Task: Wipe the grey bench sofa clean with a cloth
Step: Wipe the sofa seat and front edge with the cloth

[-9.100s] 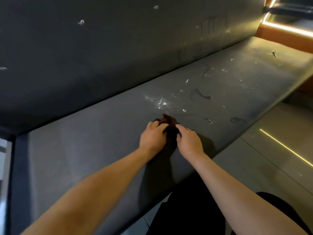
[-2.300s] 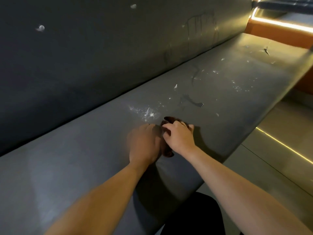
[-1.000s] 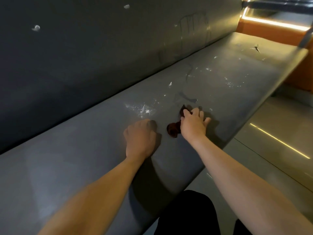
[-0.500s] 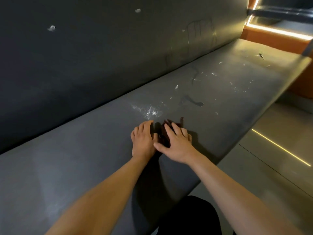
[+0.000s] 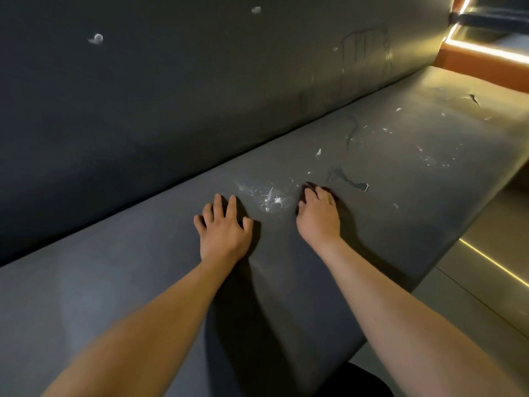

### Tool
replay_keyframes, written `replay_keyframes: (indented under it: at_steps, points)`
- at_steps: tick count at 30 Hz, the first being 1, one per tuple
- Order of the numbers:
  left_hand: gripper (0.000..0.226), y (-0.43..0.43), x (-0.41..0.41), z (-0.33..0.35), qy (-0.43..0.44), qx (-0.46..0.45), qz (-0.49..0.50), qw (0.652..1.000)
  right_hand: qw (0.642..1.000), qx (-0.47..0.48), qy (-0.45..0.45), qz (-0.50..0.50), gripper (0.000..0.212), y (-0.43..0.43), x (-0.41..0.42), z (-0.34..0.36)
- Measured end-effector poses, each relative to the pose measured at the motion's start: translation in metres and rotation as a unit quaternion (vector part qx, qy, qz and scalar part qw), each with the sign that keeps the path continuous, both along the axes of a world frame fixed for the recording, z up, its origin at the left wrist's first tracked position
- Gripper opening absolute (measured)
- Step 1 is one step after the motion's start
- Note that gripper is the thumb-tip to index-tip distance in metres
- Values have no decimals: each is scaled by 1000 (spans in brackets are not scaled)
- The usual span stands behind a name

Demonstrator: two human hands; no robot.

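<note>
since the cloth (image 5: pixel 309 185) is a small dark rag, nearly all of it hidden under my right hand (image 5: pixel 317 217), i judge it light, soft and easy to scrunch. best held bunched under fingers and palm, not by an edge, so it does not slip out on a push. right hand: fingers curled down over the cloth, pressing it to the bench sofa (image 5: pixel 143 282). only a dark reddish-brown fringe shows past the fingertips. left hand (image 5: pixel 224 227): flat on the seat, fingers spread, holding nothing, apart from the right. bench sofa: grey, smooth, faint sheen, looks like leather or vinyl. probably slick, so the cloth should glide; the padding likely gives a little under pressure. between the hands, a white splatter (image 5: pixel 272 199), looks dried, may need firm rubbing. just beyond the right hand, a dark curved smear (image 5: pixel 347 179). further along to my right, scattered white flecks (image 5: pixel 429 160). backrest (image 5: pixel 200 96) darker, with a few pale spots (image 5: pixel 97 39) and faint drip lines (image 5: pixel 363 50). much of the seat to my right not yet wiped, by the look of it.
</note>
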State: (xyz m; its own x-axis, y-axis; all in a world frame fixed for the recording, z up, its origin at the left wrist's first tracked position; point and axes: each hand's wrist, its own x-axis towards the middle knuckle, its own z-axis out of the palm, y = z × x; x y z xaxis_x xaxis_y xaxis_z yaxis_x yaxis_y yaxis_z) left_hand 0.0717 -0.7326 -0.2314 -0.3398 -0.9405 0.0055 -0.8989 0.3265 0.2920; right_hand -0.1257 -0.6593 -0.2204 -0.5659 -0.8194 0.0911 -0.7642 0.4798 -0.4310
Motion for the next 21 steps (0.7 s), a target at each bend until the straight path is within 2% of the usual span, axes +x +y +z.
replay_keyframes:
  at_steps: [3, 7, 9, 13, 16, 21]
  points:
    - [64, 3, -5, -4, 11, -10, 2, 1000, 994, -46, -26, 99, 45, -12, 42, 1]
    - [63, 3, 1, -4, 31, -22, 10, 999, 975, -51, -22, 215, 43, -20, 70, 0]
    - [63, 4, 1, -4, 36, -16, 1, 999, 976, -44, -4, 212, 44, -22, 48, -1]
    - [63, 2, 0, -5, 37, -21, 2, 999, 996, -37, -6, 77, 44, -28, -16, -2]
    - [64, 2, -1, -8, 39, -24, 4, 999, 999, -39, -28, 15, 44, -34, -19, -2]
    - [65, 3, 0, -9, 52, -37, 9, 998, 988, -58, -42, 134, 42, -46, 43, 2]
